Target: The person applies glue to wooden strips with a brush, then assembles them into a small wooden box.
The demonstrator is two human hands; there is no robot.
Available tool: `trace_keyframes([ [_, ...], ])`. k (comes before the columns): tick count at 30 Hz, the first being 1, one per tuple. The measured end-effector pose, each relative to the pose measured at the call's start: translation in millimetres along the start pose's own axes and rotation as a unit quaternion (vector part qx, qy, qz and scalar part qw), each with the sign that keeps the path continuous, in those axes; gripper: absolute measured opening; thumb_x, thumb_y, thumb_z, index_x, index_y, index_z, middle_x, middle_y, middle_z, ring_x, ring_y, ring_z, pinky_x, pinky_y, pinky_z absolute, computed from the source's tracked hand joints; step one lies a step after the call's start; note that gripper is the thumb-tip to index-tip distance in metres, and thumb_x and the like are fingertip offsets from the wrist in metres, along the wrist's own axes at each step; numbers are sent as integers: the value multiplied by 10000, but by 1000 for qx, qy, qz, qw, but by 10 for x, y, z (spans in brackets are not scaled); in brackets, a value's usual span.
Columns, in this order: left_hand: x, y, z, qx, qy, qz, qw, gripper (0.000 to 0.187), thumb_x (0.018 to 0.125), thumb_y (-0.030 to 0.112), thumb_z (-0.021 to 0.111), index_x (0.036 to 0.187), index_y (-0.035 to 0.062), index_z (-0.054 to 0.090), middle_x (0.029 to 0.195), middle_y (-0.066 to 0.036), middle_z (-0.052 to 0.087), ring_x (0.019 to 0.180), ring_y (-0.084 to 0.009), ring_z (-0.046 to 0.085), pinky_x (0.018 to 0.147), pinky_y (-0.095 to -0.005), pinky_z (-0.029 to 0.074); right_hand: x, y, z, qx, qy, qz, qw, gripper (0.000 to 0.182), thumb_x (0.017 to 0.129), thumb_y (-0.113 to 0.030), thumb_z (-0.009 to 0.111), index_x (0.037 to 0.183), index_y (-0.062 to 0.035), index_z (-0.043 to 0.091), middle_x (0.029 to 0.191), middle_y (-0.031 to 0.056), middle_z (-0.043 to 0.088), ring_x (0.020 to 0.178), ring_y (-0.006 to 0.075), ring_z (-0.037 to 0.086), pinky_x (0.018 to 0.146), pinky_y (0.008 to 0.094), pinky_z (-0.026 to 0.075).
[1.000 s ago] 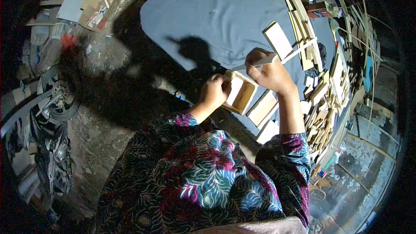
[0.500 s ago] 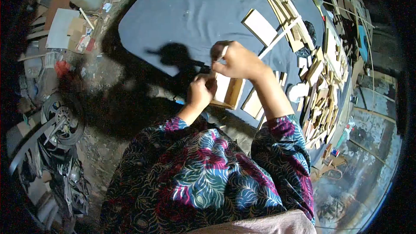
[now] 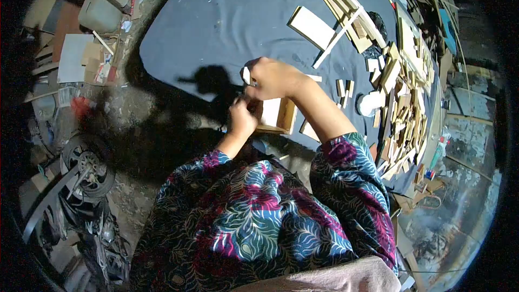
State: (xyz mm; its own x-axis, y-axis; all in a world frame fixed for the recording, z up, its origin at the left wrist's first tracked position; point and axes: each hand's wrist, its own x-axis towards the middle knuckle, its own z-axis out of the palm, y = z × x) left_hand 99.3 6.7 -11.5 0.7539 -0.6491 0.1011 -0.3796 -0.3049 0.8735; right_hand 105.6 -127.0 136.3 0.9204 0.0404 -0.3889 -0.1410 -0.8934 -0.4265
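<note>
A small open wooden box (image 3: 287, 114) with a pale inside lies at the near edge of the cloth-covered table. At its left side my left hand (image 3: 243, 117) is closed, its fingertips near the box's corner; what they pinch is too dark to make out. Just above it, my right hand (image 3: 270, 78) is closed around a small tool with a white part (image 3: 246, 75) showing at its left. The rest of the tool is hidden by the fingers. Both hands are close together over the box's left end.
A shallow wooden tray (image 3: 312, 28) and long strips (image 3: 338, 37) lie on the grey-blue cloth (image 3: 216, 27). Many wood offcuts (image 3: 403, 124) are heaped at the right, beside a white round object (image 3: 370, 104). A wheel (image 3: 87, 166) stands at the lower left.
My right hand has moved left in the view, with the white part now at its left. My left hand has shifted slightly left. The whole view has also shifted a little.
</note>
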Motion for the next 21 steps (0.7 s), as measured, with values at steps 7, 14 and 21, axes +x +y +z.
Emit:
trace_keyframes([
  [7, -23, 25, -39, -46, -16, -3, 999, 169, 655, 156, 633, 763, 36, 585, 753, -141, 584, 708, -297, 567, 636, -361, 454, -123, 123, -170, 40, 111, -20, 993, 170, 631, -175, 532, 659, -8, 535, 631, 184, 531, 623, 341, 528, 549, 382, 428],
  [14, 2, 33, -71, -32, -23, -5, 999, 160, 646, 136, 626, 756, 27, 582, 717, -148, 582, 673, -287, 570, 608, -354, 451, -197, 161, -19, 80, 184, 4, 980, 183, 628, -160, 526, 669, 18, 538, 626, 181, 538, 597, 333, 534, 561, 365, 435],
  [21, -6, -96, -39, -157, -82, -81, 981, 220, 742, 160, 605, 858, -21, 555, 737, -59, 572, 646, -99, 516, 600, -224, 427, -1648, 563, 292, 414, 652, 220, 596, 141, 760, -125, 505, 700, -4, 544, 628, 19, 527, 579, 100, 477, 528, 242, 395],
])
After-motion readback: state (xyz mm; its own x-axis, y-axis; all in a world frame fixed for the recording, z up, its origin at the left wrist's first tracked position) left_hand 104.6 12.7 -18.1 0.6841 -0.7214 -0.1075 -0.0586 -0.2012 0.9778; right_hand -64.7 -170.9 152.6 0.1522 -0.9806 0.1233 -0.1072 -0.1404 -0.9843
